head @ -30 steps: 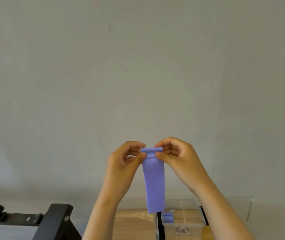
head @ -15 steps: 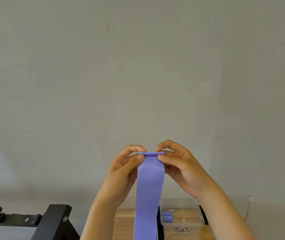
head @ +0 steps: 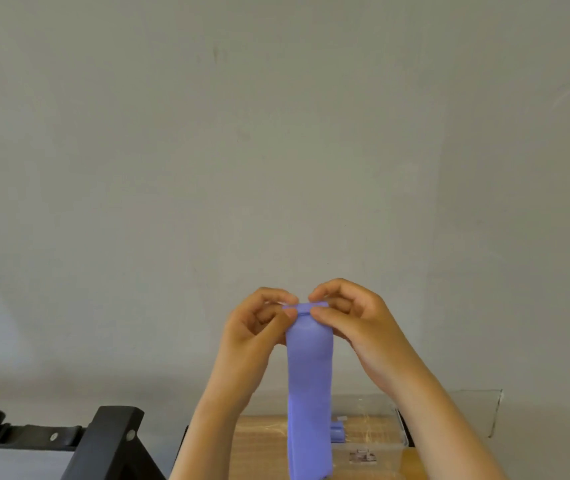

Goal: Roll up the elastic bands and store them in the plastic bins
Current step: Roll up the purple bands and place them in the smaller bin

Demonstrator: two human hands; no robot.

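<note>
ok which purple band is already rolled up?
The small purple roll inside the clear bin. The long band, pinched by the left hand and right hand, hangs flat with only its top edge turned over.

No text, brand, number or sign is legible. One candidate only: a small label [head: 363, 457] on the front wall of the clear plastic bin [head: 391, 460]. It shows dark marks on a pale patch, too small and blurred to make out any letters or digits.
</note>
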